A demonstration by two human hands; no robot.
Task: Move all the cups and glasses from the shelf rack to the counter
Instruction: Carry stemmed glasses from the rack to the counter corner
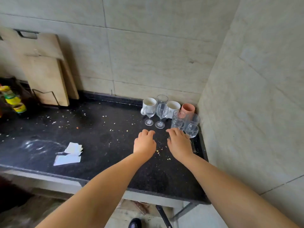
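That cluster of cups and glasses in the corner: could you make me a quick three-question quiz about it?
1. True or false: the pink cup stands nearest the side wall.
2. How many white mugs are there?
3. The right hand is: A) lifting a white mug, B) low beside the nearest stemmed glass, C) holding the cutting board.

Key: 1 true; 2 two; 3 B.
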